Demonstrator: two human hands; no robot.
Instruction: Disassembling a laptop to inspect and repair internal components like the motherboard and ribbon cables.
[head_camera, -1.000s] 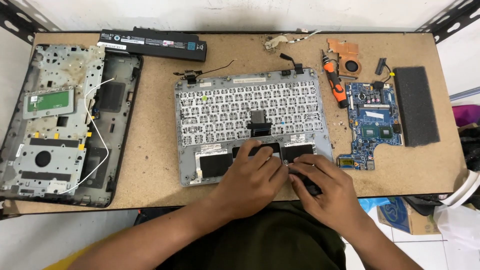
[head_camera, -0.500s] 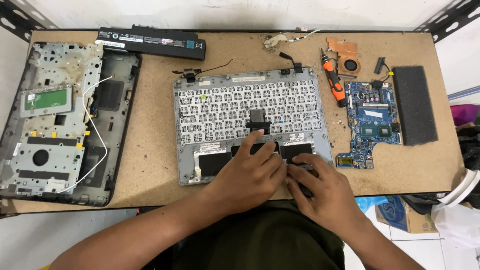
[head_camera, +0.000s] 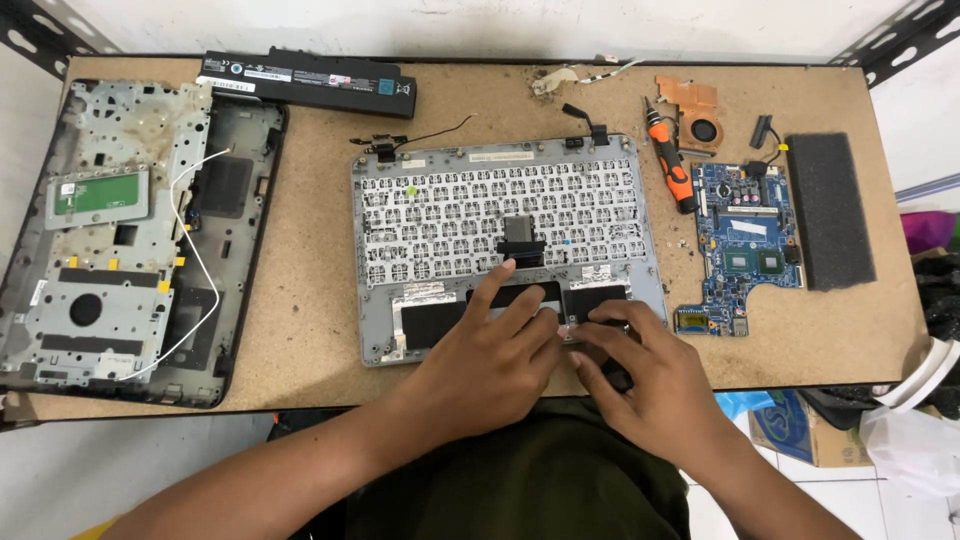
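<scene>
A grey laptop keyboard panel (head_camera: 450, 210) lies upside down in the middle of the table, with a black ribbon cable (head_camera: 521, 236) at its centre. My left hand (head_camera: 490, 350) rests flat on the panel's lower middle, over the black touchpad area. Its fingers are spread and the index finger reaches up almost to the ribbon cable. My right hand (head_camera: 655, 390) is beside it at the panel's lower right corner, fingers curled and pinching a small black part (head_camera: 612, 332) at the front edge. Both hands hide much of that part.
A laptop base shell (head_camera: 110, 230) with a white wire lies at the left, a black battery (head_camera: 305, 80) at the back. To the right are an orange screwdriver (head_camera: 670, 165), a copper heatsink with fan (head_camera: 695, 105), a blue motherboard (head_camera: 745, 240) and a dark foam pad (head_camera: 828, 210).
My left index finger has stretched further up the panel toward the ribbon cable. My right hand stays at the lower right corner, shifted only slightly.
</scene>
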